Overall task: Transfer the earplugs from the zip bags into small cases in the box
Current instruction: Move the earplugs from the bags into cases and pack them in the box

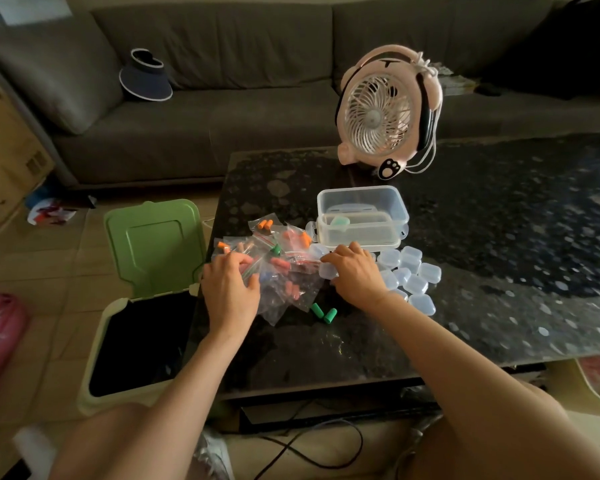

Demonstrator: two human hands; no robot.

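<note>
The step in hand looks like pairing one bag with one case, and it will go best if a single bag is drawn free of the heap before it is opened, since the zip bags (278,275) lie overlapping in a slippery pile at nine o'clock from the box (361,216), with orange, pink and green earplugs showing through the film. The left hand (231,289) lies on the near left edge of that pile, fingers curled down and thumb drawn in so that they pinch the clear plastic of the top bags; which single bag it has I cannot tell. The right hand (355,275) reaches just in front of the box, at its six o'clock, fingers bent over one small case (328,270) at the edge of the pile; its fingertips touch the case, but the thumb is hidden, so whether it pinches or merely rests there I cannot tell. The other small cases (413,271) cluster at three o'clock from that hand. Two loose green earplugs (323,311) lie on the table (499,271) at six o'clock from the pile, between the wrists, and would roll if brushed, so case them first
</note>
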